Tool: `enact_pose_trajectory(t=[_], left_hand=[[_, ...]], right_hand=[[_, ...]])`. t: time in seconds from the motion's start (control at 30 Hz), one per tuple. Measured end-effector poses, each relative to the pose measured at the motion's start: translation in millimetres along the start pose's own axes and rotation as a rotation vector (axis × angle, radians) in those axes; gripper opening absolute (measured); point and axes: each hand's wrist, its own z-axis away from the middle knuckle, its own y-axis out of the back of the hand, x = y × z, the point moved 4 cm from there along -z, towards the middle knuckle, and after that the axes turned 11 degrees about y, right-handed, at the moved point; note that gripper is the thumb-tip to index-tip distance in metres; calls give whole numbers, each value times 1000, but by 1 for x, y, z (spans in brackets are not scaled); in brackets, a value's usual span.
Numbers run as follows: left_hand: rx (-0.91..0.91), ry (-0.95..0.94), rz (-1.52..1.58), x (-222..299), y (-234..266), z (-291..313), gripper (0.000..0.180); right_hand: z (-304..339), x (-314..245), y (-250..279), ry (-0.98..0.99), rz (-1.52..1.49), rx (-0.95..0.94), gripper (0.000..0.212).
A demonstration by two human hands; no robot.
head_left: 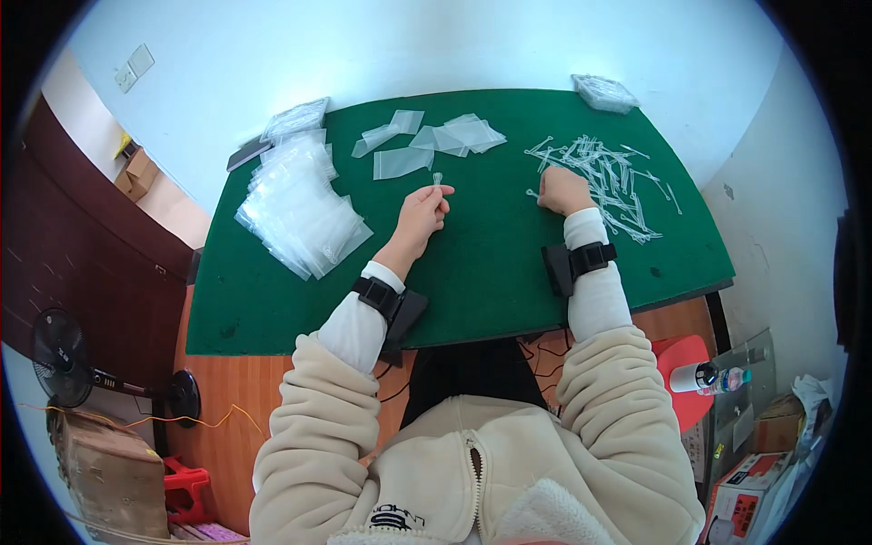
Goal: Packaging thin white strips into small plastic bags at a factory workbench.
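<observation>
My left hand [421, 218] is closed over the middle of the table. Between its thumb and fingers it pinches a small bunch of thin looped sticks [438, 178], their pale ends poking up past the fingertips. At the left edge of the loose pile, my right hand [564, 192] is closed in a pinch. The ring end of one thin looped stick [532, 193] shows beside its fingers; the rest is hidden by the hand. The pile of thin, pale sticks with looped ends [618, 177] spreads over the table's right side.
Clear flat bags [300, 207] lie fanned in a thick stack at the left of the green table [481, 291]. Several single bags [402, 163] lie toward the back. Plastic-wrapped packs stand at the back left [298, 118] and back right [605, 93].
</observation>
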Motion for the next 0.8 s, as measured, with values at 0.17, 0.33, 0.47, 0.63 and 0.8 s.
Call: enact_pose_trajectory(t=[0.17, 0.33, 0.47, 0.63, 0.8], left_hand=[[-16, 0, -8, 0, 1, 1, 22], [-34, -8, -5, 0, 0, 2, 22], [-57, 8, 15, -5, -2, 1, 22], [-54, -36, -29, -6, -1, -3, 22], [-59, -22, -25, -7, -4, -1, 25]], right_hand=[[-11, 6, -8, -101, -28, 183, 17], [-15, -18, -10, 159, -476, 335, 14], [-13, -41, -7, 327, -759, 426, 12], [-8, -65, -1, 440, -1161, 508, 8], [1, -88, 2, 454, -1460, 445, 15]])
